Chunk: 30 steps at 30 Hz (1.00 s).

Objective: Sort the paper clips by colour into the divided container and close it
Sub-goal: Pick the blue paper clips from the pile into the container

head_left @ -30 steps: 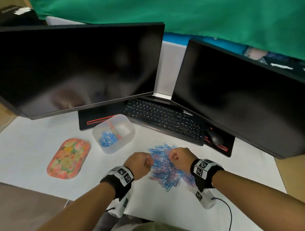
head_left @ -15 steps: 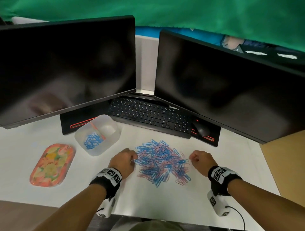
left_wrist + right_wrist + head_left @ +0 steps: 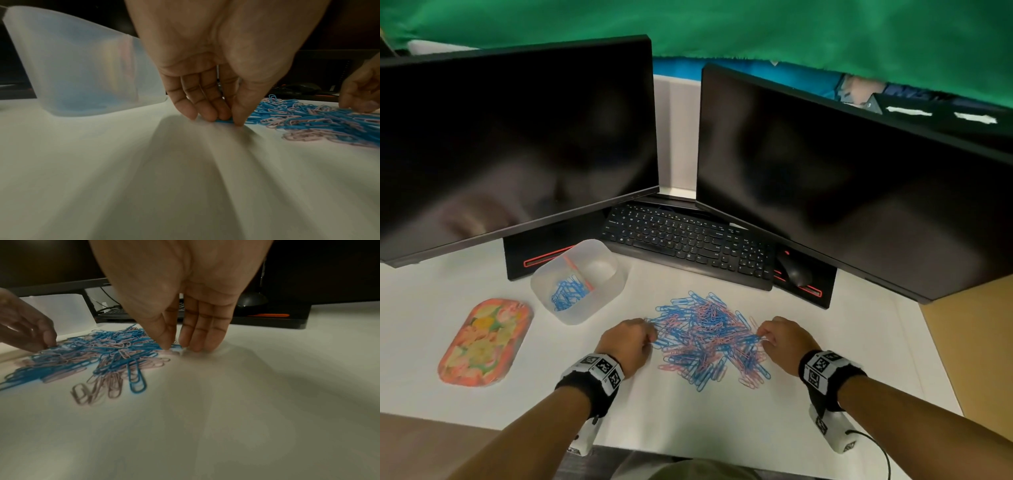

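A loose pile of blue and pink paper clips (image 3: 709, 339) (image 3: 308, 120) (image 3: 107, 352) lies on the white desk mat. The frosted divided container (image 3: 599, 310) (image 3: 82, 65) stands open to the pile's left, with blue clips (image 3: 566, 291) in its left compartment; the right one looks empty. Its floral lid (image 3: 484, 341) lies further left. My left hand (image 3: 652, 337) (image 3: 226, 119) is at the pile's left edge and pinches a blue clip (image 3: 223, 121) against the mat. My right hand (image 3: 760, 337) (image 3: 175, 346) is at the right edge, with thumb and forefinger closing on a blue clip (image 3: 176, 346).
Two dark monitors (image 3: 517, 137) (image 3: 842, 178) hang over the back of the desk. A black keyboard (image 3: 688, 243) and mouse (image 3: 796, 274) sit behind the pile, between black stands with red stripes (image 3: 544, 258). Bare mat (image 3: 688, 418) lies in front of the pile.
Both hands moved apart from the middle of the pile to its left and right edges, uncovering it. Their fingertips now pinch at clips there.
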### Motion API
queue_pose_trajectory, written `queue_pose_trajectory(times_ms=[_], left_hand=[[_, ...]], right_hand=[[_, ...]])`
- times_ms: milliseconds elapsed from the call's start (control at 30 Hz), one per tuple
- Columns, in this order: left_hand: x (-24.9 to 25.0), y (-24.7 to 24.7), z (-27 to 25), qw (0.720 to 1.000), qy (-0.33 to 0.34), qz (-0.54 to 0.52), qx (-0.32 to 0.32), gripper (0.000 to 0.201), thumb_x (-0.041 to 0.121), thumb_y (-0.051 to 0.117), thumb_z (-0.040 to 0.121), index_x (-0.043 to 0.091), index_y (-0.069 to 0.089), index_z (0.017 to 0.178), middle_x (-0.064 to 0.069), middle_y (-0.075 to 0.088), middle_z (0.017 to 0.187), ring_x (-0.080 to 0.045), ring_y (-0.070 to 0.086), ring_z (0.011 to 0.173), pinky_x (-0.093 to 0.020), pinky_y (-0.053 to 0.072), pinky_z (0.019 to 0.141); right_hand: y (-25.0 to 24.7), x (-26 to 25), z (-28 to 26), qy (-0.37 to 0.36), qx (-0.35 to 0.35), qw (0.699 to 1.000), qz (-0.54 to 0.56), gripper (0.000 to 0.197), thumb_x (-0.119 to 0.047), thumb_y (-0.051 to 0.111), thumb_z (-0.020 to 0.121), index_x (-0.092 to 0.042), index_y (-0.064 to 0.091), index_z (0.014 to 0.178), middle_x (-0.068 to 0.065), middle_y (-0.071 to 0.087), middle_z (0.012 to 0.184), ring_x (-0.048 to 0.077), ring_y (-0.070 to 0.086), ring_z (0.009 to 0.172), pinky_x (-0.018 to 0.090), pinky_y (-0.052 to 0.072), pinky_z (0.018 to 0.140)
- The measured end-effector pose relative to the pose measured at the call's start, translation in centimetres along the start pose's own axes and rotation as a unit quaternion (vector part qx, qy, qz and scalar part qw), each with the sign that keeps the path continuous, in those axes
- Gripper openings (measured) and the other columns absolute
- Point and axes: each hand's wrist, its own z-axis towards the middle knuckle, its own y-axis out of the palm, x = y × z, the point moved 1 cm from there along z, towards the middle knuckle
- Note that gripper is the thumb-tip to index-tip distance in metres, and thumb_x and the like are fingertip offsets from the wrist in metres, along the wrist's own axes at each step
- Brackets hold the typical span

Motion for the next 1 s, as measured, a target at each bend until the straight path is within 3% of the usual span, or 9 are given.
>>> queue_pose_trajectory(times_ms=[133,233,300,600,700,867,1000], left_hand=[[-0.3,0.2,-0.3,1.000,-0.016,-0.014,-0.005,0.013,0.023,0.055,0.083,0.026,0.062,0.093,0.011,0.048,0.087,-0.019,0.058,0.096,-0.026,0.043,0.073],[-0.4,0.1,-0.3,0.999,-0.030,-0.018,-0.013,0.005,0.024,0.056,0.082,0.028,0.059,0.081,0.007,0.051,0.092,-0.020,0.058,0.094,-0.028,0.047,0.075],[-0.3,0.0,-0.2,0.999,-0.037,-0.018,-0.024,0.011,0.023,0.056,0.082,0.030,0.053,0.075,0.004,0.054,0.096,-0.020,0.058,0.094,-0.027,0.046,0.074],[0.1,-0.1,0.0,0.999,-0.035,-0.013,-0.023,0.007,0.021,0.053,0.081,0.027,0.052,0.077,0.004,0.057,0.092,-0.020,0.059,0.087,-0.024,0.040,0.068],[0.2,-0.2,-0.1,0.999,-0.023,-0.025,-0.008,0.007,0.021,0.053,0.083,0.026,0.052,0.077,0.004,0.052,0.091,-0.021,0.058,0.084,-0.026,0.045,0.069],[0.4,-0.9,-0.2,0.995,-0.022,-0.101,0.013,0.011,0.017,0.060,0.081,0.024,0.055,0.073,0.002,0.059,0.086,-0.017,0.057,0.078,-0.024,0.046,0.070],[0.1,-1.2,-0.1,0.974,-0.069,-0.214,0.026,0.022,0.012,0.067,0.080,0.026,0.057,0.067,0.008,0.064,0.069,-0.009,0.057,0.066,-0.015,0.041,0.062]], right_hand=[[-0.1,0.2,0.2,0.002,0.003,1.000,-0.019,0.017,-0.025,0.053,0.092,-0.022,0.064,0.105,-0.003,0.058,0.103,0.015,0.058,0.094,0.021,0.044,0.078],[-0.2,0.5,0.2,0.002,-0.001,1.000,-0.027,0.016,-0.025,0.053,0.092,-0.019,0.065,0.099,-0.001,0.058,0.099,0.016,0.059,0.089,0.023,0.047,0.076],[-0.3,0.6,0.2,0.001,-0.004,1.000,-0.026,0.017,-0.025,0.052,0.093,-0.017,0.066,0.097,0.000,0.058,0.098,0.017,0.059,0.089,0.024,0.048,0.077],[0.0,0.2,0.3,-0.013,-0.012,0.999,-0.032,0.018,-0.032,0.054,0.092,-0.022,0.061,0.105,-0.005,0.056,0.099,0.012,0.052,0.086,0.021,0.041,0.074],[0.1,-0.5,0.7,-0.024,-0.006,0.999,-0.022,0.013,-0.027,0.054,0.091,-0.020,0.063,0.096,-0.004,0.056,0.093,0.015,0.055,0.084,0.022,0.044,0.072],[0.0,-0.7,0.9,-0.011,0.004,0.999,0.052,0.009,-0.014,0.056,0.088,-0.015,0.065,0.086,-0.001,0.061,0.085,0.016,0.059,0.079,0.023,0.049,0.070],[-0.5,-0.2,0.8,0.013,0.019,0.992,0.126,0.014,-0.008,0.055,0.088,-0.019,0.063,0.093,0.003,0.063,0.075,0.020,0.060,0.071,0.018,0.045,0.061]])
